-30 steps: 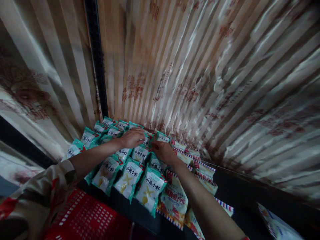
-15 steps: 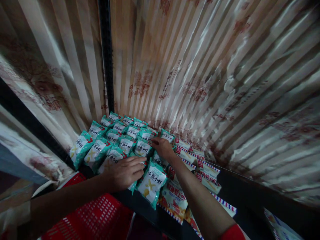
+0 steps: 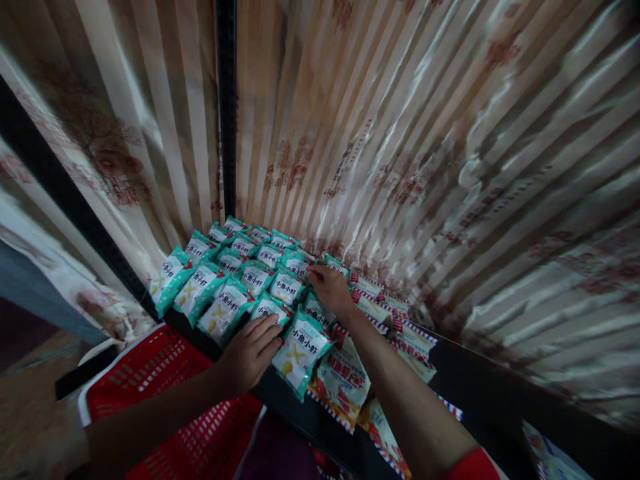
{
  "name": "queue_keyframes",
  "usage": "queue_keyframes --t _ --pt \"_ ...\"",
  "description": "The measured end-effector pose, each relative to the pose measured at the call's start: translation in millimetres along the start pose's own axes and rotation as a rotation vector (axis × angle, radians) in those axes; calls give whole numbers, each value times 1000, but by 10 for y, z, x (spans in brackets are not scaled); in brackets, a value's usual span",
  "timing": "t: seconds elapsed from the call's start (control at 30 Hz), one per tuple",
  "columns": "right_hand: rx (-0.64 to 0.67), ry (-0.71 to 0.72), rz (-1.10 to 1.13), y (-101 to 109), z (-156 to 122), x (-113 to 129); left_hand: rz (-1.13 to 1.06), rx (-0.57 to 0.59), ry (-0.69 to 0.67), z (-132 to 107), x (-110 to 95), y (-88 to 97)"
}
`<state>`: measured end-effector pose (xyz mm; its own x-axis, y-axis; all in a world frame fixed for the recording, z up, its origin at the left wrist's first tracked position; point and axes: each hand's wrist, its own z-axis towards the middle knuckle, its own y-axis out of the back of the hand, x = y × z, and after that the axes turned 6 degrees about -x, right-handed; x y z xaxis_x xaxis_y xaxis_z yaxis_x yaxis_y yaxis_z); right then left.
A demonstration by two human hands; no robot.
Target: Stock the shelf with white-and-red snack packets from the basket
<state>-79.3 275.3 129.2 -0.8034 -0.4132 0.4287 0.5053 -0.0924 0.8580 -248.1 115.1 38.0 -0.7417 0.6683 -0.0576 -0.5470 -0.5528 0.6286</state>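
Note:
Rows of teal-and-white snack bags (image 3: 225, 311) lie on a black shelf (image 3: 310, 427). My left hand (image 3: 253, 353) rests on a front-row snack bag (image 3: 273, 308), its fingers stretched out flat over the lower part. To its right lies another front snack bag (image 3: 301, 353), tilted. My right hand (image 3: 331, 291) reaches deeper in, with fingers bent and pressed together beside the edge of a back snack bag (image 3: 297, 265). Whether they grip it is hidden. Under that hand sits a partly covered snack bag (image 3: 316, 310).
Beside the right forearm lie cream-and-red snack packets (image 3: 345, 380) with striped edges. Below the shelf at left stands a red basket (image 3: 150, 363). Pleated, printed sheeting (image 3: 350, 133) lines the back, with a black post (image 3: 227, 107) at the corner. A lone packet (image 3: 555, 453) lies far right.
My left hand has drawn back toward me, uncovering more of the front bag under it. My right hand stays among the back bags. The view has shifted slightly, showing more of the basket.

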Motion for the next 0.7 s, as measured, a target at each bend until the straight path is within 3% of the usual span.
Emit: queue_keyframes --t 0.3,0.7 --pt "-57 27 55 55 -88 -43 92 -27 105 -24 -37 -99" --pt "-54 123 175 270 -384 -158 96 -42 88 -89 -30 -152"
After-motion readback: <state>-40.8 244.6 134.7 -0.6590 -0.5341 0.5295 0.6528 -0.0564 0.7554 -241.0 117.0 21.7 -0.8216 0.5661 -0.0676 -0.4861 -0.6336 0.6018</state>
